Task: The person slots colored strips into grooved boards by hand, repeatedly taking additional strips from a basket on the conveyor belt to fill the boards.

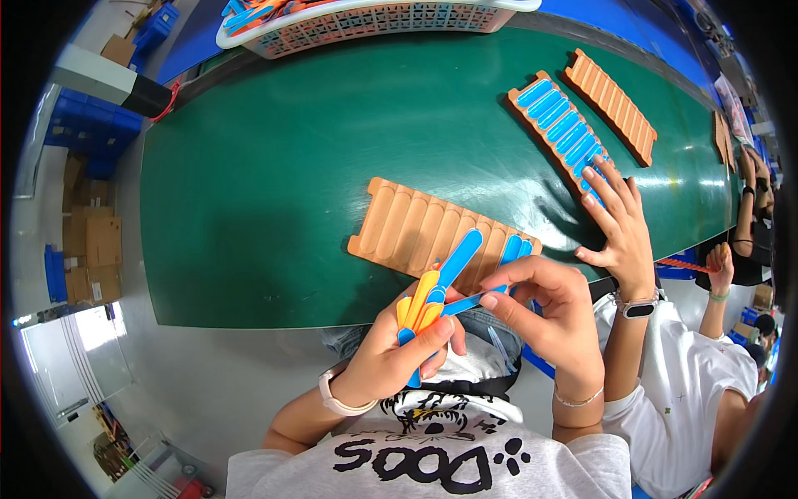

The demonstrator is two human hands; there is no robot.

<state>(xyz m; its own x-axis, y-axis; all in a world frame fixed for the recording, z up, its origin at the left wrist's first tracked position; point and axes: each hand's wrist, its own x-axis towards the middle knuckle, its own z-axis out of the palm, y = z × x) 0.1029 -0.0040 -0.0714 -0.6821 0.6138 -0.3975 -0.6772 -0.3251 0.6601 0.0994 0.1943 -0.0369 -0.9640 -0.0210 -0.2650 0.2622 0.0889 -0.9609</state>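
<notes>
My left hand (403, 345) is closed around a small bunch of flat, round-ended strips (424, 299), some blue and some orange-yellow, fanned out above the fingers. My right hand (544, 303) pinches one end of a blue strip (465, 305) between thumb and forefinger; its other end reaches the bunch. Just beyond both hands lies a brown slotted tray (407, 220) with rounded grooves side by side. Blue strips (515, 248) sit in grooves at its right end, partly hidden by my right hand. The grooves toward its left end hold nothing.
At right, a co-worker's hand (619, 224) rests over a second brown tray (540, 108) filled with blue strips. A third brown tray (611, 104) lies beyond it. A white basket (366, 29) of blue and orange strips stands at the green table's (249, 166) far edge.
</notes>
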